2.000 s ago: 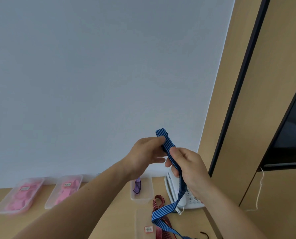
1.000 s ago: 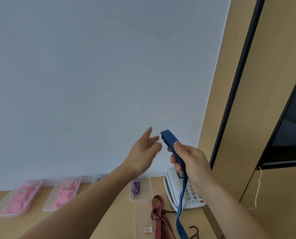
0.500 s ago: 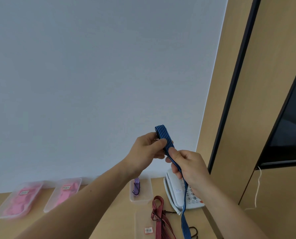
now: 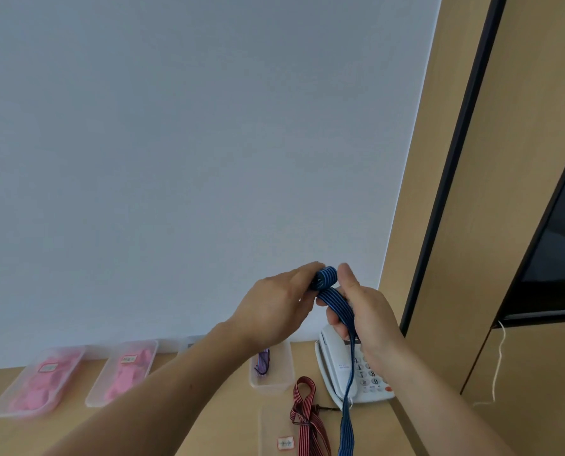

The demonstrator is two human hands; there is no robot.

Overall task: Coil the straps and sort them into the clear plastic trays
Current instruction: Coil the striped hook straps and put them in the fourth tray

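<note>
Left hand point(image 4: 274, 311) has rolled blue strap point(image 4: 336, 299) tighter against right hand point(image 4: 370, 319).

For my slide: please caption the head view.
Left hand and right hand hold a partly coiled blue strap above clear trays.

Forearms raised — left hand point(image 4: 274, 311) and right hand point(image 4: 366, 314) close together, fingers pinching the blue strap point(image 4: 335, 300).

blue striped strap point(image 4: 336, 299), red striped strap point(image 4: 307, 419) (pink tray contents point(image 4: 35, 388))
</note>
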